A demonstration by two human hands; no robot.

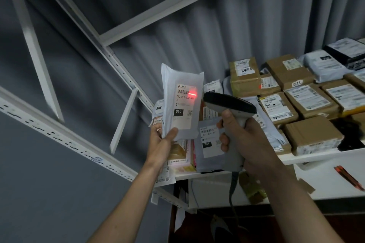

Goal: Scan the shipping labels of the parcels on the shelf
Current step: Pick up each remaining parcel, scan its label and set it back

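Parcel in a pale grey plastic mailer (180,102), held upright in the air by the left hand (161,144), which pinches its lower edge with the thumb across the front and the fingers curled behind. Nearly all of the mailer stands above the grip, just in front of the shelf's left end. Its white shipping label (184,105) faces the camera, printed with a barcode, the digits 010-010 and a black box reading 010. A red scan line (192,92) glows across the right end of the barcode.

The right hand (242,140) is wrapped around the handle of a grey handheld scanner (230,104), index finger at what looks like the trigger, though blur makes this uncertain. The scanner's dark head points left at the label, close beside the mailer's right edge without touching it. A cable hangs from the handle.

Behind both hands, the white shelf (316,157) carries many more parcels: brown cardboard boxes (313,136) in rows on the right, and soft mailers to the left, including a grey mailer marked 231 (209,142) lying directly below the scanner.
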